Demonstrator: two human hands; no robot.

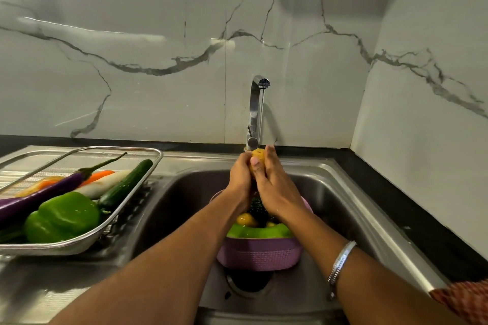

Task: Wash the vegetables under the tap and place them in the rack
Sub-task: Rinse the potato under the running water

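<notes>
You hold small yellow vegetable [257,153], likely potato, under tap [255,111] stream, above purple colander [260,254] in sink [343,192]. Left hand [240,175] and right hand [274,182] both clasp it, grip closed around its sides. Judgement: firm, light, wet, slippery. Cup it underneath with fingers before carrying to rack [111,221] on left.

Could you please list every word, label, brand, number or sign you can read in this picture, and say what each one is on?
None: no readable text shows anywhere.
The tap, the metal rack, the purple basket, the sink and the marble wall carry no visible print.
The bangle has fine marks on it, too small to read as letters.
</notes>
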